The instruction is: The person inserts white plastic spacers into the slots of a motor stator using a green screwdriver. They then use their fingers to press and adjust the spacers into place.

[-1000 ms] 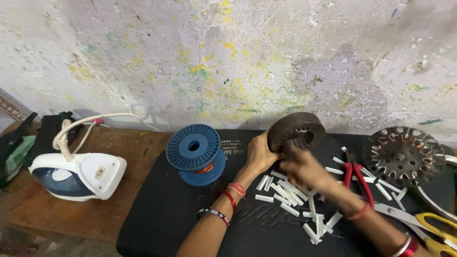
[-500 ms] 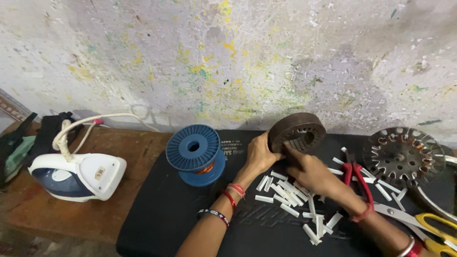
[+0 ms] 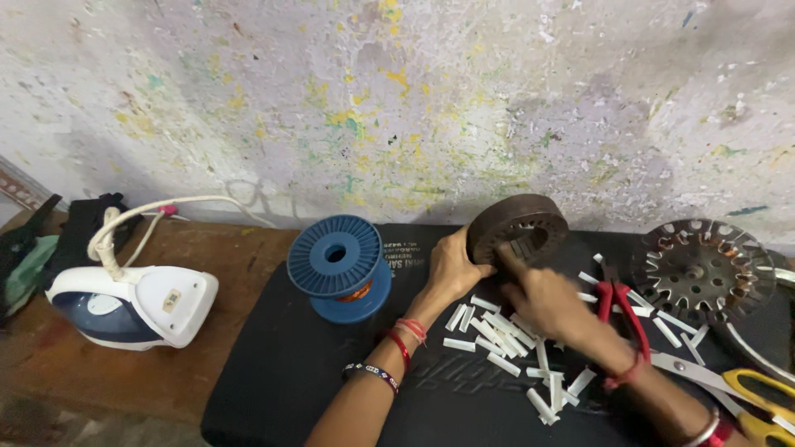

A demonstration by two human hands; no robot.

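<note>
My left hand (image 3: pixel 451 271) grips the left rim of a dark round slotted metal ring (image 3: pixel 520 233), held tilted on edge above a black mat (image 3: pixel 298 364). My right hand (image 3: pixel 542 298) is just below the ring, a finger reaching up into its inner slots; whether it pinches a strip is hidden. Several small white paper strips (image 3: pixel 497 331) lie scattered on the mat under both hands.
A blue plastic spool (image 3: pixel 337 263) stands left of my left hand. A white and blue clothes iron (image 3: pixel 132 302) sits on the wooden bench at left. Red-handled pliers (image 3: pixel 617 302), a rusty slotted disc (image 3: pixel 702 269) and yellow-handled scissors (image 3: pixel 745 397) lie at right.
My right hand has shifted a little up toward the ring's inside. My left hand and the ring stay almost where they were.
</note>
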